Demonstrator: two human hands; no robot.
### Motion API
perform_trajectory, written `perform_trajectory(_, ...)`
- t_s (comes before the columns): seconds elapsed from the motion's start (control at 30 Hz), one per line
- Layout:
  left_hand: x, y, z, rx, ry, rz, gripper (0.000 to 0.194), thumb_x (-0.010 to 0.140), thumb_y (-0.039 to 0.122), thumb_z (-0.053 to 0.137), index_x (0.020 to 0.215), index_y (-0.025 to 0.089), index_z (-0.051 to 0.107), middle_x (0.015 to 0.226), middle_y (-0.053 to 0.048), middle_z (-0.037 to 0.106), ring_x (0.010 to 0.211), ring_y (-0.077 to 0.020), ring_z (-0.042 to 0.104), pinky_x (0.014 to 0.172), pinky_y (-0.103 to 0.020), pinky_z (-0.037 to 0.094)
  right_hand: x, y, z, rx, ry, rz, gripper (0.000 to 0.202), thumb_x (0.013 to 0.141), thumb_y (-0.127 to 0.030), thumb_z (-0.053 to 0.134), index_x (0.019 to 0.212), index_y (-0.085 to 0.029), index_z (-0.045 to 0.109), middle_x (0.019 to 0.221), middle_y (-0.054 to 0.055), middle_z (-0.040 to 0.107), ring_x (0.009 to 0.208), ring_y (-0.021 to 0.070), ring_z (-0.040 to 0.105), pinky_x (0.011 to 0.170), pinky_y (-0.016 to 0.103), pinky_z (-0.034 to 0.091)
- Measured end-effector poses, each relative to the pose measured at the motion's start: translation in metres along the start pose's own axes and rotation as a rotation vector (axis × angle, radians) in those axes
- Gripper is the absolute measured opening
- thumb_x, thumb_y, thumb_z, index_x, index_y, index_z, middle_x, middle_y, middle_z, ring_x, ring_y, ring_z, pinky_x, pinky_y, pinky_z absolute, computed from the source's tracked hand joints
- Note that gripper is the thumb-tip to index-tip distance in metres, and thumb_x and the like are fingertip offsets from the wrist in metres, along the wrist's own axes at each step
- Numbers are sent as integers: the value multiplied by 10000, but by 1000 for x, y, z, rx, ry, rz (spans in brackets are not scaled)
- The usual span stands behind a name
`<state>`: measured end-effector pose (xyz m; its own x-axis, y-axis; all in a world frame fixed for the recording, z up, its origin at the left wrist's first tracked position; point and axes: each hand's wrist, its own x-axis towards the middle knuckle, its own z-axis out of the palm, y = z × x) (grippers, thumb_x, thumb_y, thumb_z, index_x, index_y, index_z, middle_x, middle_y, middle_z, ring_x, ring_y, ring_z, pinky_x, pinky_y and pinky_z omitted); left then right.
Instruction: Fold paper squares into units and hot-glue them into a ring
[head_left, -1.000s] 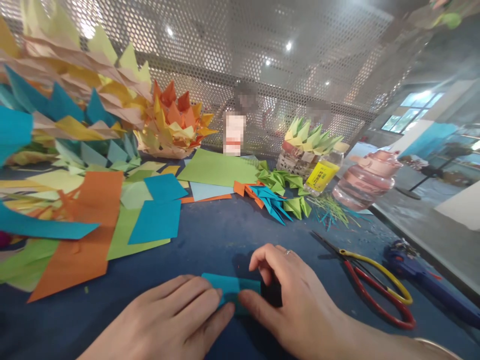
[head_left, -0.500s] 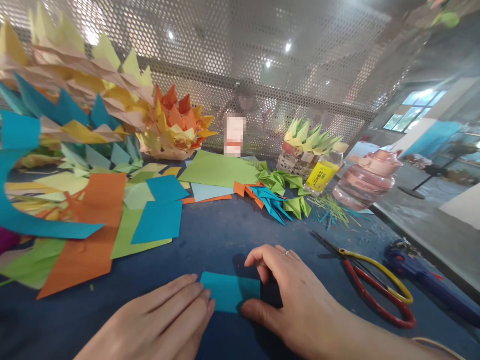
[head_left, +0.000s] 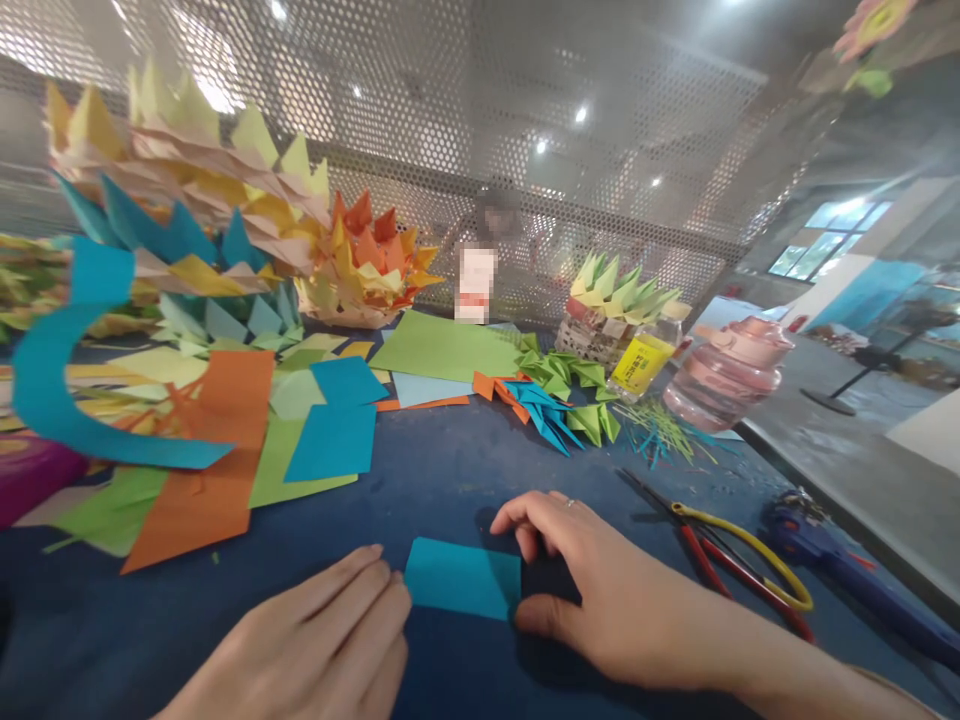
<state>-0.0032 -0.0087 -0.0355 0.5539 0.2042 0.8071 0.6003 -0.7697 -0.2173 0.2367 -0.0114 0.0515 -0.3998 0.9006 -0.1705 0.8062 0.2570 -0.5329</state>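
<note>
On my feed, an orange sheet (head_left: 202, 520) out left, then the left hand (head_left: 311, 630), fingers together, unclenched, right by the left edge of the blue paper (head_left: 465, 580) on the dark table (head_left: 450, 480). At the paper's near right corner I've got the thumb of the right hand (head_left: 581, 570), fingers loosely curved, grip released, scissors (head_left: 681, 512) farther right.

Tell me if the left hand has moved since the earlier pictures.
Yes, leftward: judged against the scissors, the left hand has moved away, from over the nearest blue paper to its left edge.
</note>
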Motion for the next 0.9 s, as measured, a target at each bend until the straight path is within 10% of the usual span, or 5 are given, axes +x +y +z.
perform_trajectory(0.33,23,-21,-10,-309,-267,-82,342,846,23,318,656,183,554,639,-21,558,558,-167,499,511,-288,390,4,-2,13,-37,148,-123,282,822,-362,727,1038,-217,618,1025,16,619,953,183,555,858,330,421)
perform_trajectory(0.63,48,-45,1,-1032,-305,-886,179,887,325,519,895,177,619,888,-26,610,821,-167,552,721,-274,434,10,-15,25,-121,332,-179,133,821,-102,696,828,-193,600,857,-12,642,851,167,569,791,307,403)
perform_trajectory(0.9,61,-47,-6,-1643,-514,-1053,502,843,573,586,1028,111,653,1004,-129,696,896,-225,664,746,-318,525,37,-24,8,-311,581,-515,112,879,-73,620,842,-179,625,865,17,671,853,159,583,826,296,421)
